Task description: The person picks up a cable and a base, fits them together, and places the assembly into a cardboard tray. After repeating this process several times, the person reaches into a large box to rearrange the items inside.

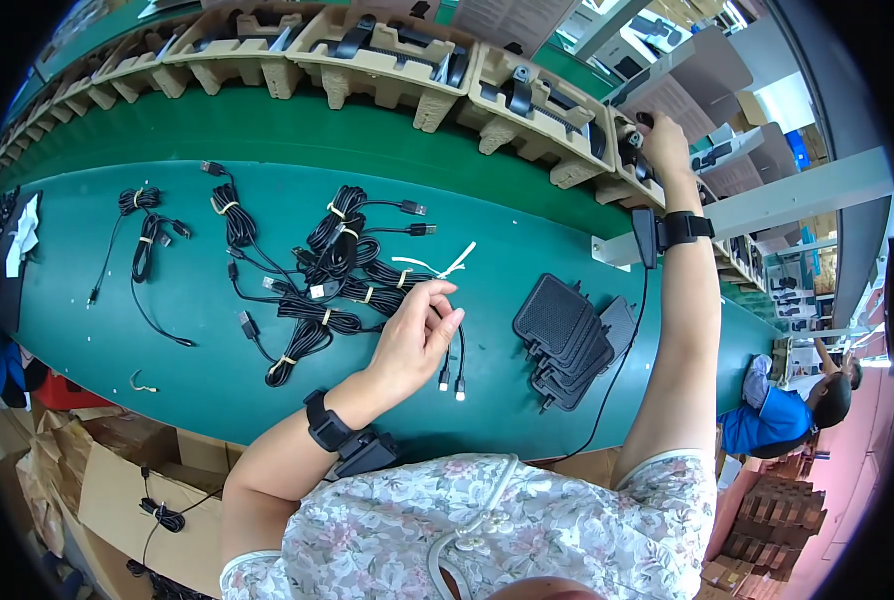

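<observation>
Left hand (414,338): curled, hold unclear; black cables (343,260) just left.
Right hand (666,150): at tan tray (622,188), grip unclear.
Green table (492,335): bare between left hand and black plates (555,313).

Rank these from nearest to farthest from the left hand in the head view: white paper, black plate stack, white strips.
From the left hand:
1. White strips: just beyond it, slightly right.
2. Black plate stack: to its right.
3. White paper: far off to its left.
</observation>
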The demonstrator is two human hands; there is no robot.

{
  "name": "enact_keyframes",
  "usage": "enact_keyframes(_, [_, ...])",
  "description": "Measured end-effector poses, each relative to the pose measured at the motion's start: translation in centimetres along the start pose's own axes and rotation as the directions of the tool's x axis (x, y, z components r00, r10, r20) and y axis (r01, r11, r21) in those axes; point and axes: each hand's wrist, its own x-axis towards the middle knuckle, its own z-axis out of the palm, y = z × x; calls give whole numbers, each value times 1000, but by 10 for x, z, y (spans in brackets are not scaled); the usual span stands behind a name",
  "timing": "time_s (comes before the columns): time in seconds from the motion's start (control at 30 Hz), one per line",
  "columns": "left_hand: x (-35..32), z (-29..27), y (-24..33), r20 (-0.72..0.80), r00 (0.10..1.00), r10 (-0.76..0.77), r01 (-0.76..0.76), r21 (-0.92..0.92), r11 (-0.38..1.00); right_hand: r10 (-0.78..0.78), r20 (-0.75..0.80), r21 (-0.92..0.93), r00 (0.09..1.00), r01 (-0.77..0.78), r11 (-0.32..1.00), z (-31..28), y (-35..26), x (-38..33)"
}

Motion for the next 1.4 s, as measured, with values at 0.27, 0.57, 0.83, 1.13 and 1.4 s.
enact_keyframes(0.27, [-3, -3, 0, 32, 999, 23, -26, 86, 996, 4, 433, -111, 901, 49, 993, 14, 20, 0])
enact_keyframes(0.57, [1, -2, -2, 15, 1000, 11, -12, 37, 999, 377, -108, 185, 920, -354, 917, 95, 16, 22])
enact_keyframes(0.83, [0, -3, -1, -2, 1000, 13, -13, 65, 998, 7, -92, -253, 996, -30, 967, 76, 10, -3])
enact_keyframes(1.13, [3, -4, 0, -2, 1000, -17, 17, 80, 997, 85, -61, -272, 995, -98, 957, 83, 36, 16])
enact_keyframes(1.4, [1, -3, -3, 31, 998, 53, -56, 110, 992, 45, 241, -245, 969, 16, 969, 91, 67, 44])
